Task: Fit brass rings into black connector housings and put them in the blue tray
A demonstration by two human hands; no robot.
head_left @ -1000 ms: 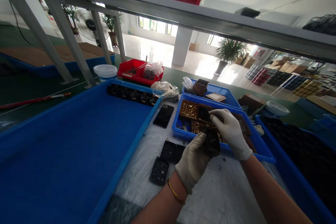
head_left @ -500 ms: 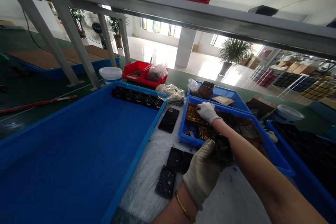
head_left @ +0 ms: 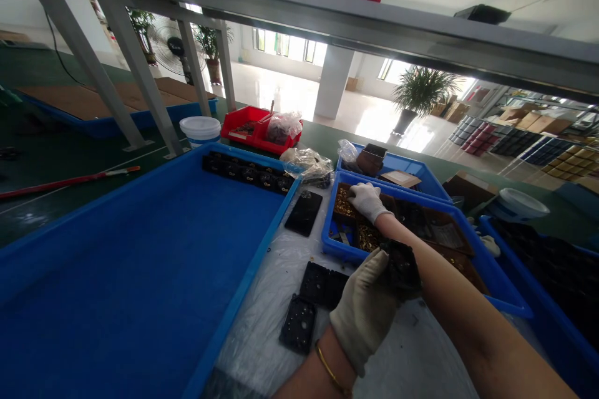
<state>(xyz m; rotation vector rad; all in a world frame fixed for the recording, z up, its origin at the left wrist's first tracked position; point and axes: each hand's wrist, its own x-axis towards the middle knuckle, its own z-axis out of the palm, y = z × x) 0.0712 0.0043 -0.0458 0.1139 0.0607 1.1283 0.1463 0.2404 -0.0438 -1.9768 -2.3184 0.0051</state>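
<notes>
My white-gloved left hand (head_left: 365,307) grips a black, boxy plastic part (head_left: 404,269), one face tipped up; I can't tell its long way. Past it, in a blue plastic tray (head_left: 347,254), my white-gloved right hand (head_left: 367,201) is at small gold metal bits (head_left: 343,207); I can't tell if it pinches any.

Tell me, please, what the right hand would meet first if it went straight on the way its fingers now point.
The right hand would probably first meet the small golden parts in the blue tray; depth is unclear, so its fingers may be touching them.
</notes>
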